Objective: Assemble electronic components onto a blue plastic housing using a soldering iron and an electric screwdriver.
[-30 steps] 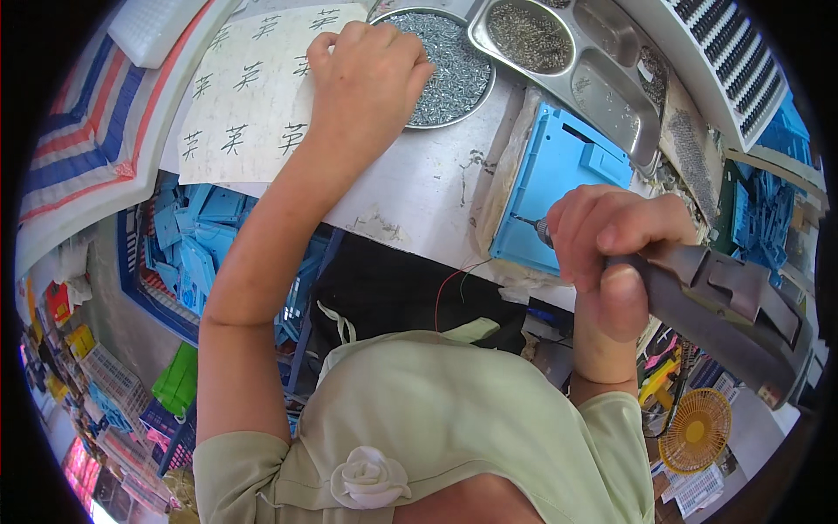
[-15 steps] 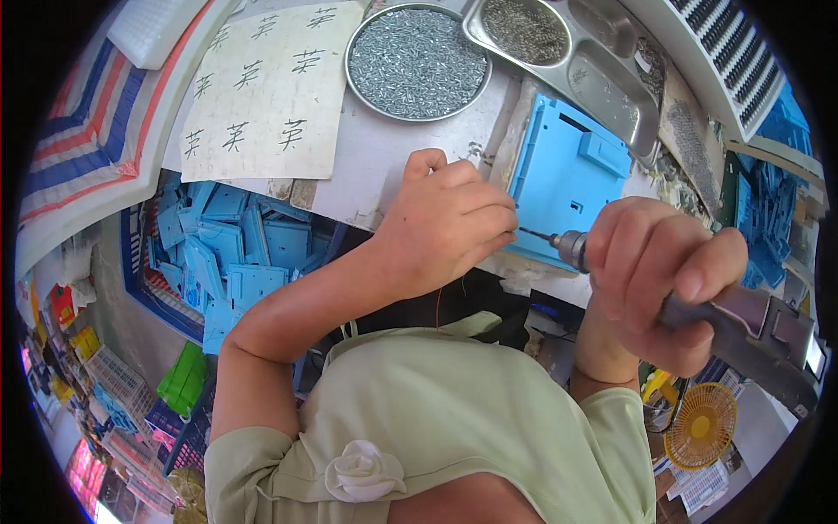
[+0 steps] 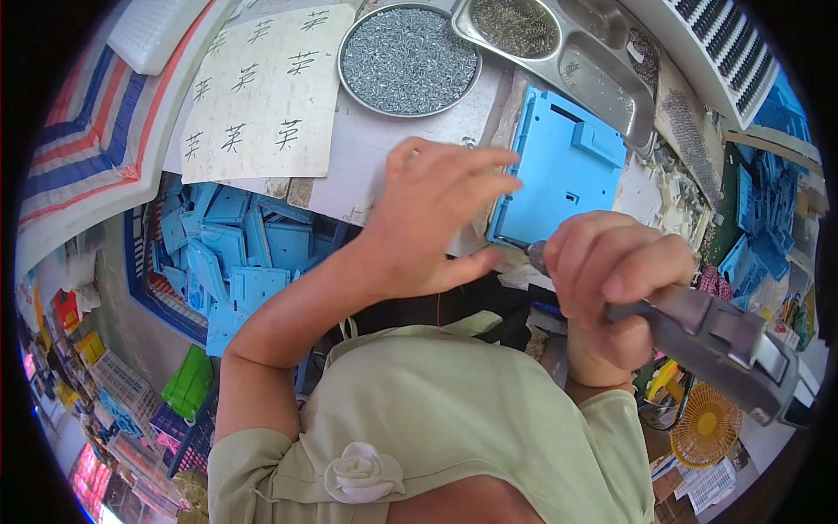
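Observation:
A blue plastic panel (image 3: 559, 188) with a raised block and small slots lies on the bench in front of me. My right hand (image 3: 615, 271) is wrapped round a dark electric screwdriver (image 3: 720, 345), its body slanting toward the lower right. The metal chuck and thin bit point left, and the tip is at the panel's near left corner. My left hand (image 3: 432, 214) hovers beside the panel's left edge with its thumb and fingers spread. Nothing shows between those fingers. Whether a screw sits under the bit is too small to tell.
Silvery screws (image 3: 410, 59) fill a round metal dish at the back. Beside it is a compartment tray (image 3: 602, 87) with smaller screws. A sheet of handwritten paper (image 3: 262, 100) lies left. Loose blue panels (image 3: 231, 249) fill a crate below; more blue parts (image 3: 768, 210) are at right.
My left hand has opened its fingers, which were bunched near the panel's edge. The screwdriver has moved left and slightly down, bringing its bit to the near left corner.

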`<action>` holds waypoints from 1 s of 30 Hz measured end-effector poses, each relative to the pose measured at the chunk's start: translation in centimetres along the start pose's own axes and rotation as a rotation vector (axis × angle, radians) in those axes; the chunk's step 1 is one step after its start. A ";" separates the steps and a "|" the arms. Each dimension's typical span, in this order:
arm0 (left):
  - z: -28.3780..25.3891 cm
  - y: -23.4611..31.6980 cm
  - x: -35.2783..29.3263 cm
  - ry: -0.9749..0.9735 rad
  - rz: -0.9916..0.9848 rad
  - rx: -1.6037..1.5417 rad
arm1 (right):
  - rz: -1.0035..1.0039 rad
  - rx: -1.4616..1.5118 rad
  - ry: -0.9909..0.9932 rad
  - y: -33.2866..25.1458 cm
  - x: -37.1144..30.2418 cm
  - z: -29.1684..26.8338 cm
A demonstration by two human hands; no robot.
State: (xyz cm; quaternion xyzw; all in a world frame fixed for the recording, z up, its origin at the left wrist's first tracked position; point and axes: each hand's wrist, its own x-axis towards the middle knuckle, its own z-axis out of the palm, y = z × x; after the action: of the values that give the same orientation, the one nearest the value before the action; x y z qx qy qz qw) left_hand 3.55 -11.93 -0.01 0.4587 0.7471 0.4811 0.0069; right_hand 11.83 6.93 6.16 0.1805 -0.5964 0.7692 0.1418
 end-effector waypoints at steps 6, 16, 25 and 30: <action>0.2 -1.9 -0.8 0.105 -0.005 0.018 | -0.030 -0.141 0.007 1.9 -0.9 1.9; 4.4 0.0 4.1 -0.079 0.218 -0.035 | -0.168 -0.142 0.211 -2.9 -1.9 -3.9; 6.4 1.0 4.7 -0.266 0.185 0.162 | -0.239 -0.231 0.438 -1.2 -2.3 -10.8; 6.4 1.1 4.8 -0.285 0.173 0.171 | -0.158 -0.335 0.471 0.1 -1.7 -10.4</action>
State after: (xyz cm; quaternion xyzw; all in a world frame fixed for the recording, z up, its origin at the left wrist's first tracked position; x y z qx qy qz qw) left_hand 4.45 -3.89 -0.58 0.5835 0.7346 0.3448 0.0321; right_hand 12.19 16.95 3.04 0.0170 -0.6498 0.6674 0.3636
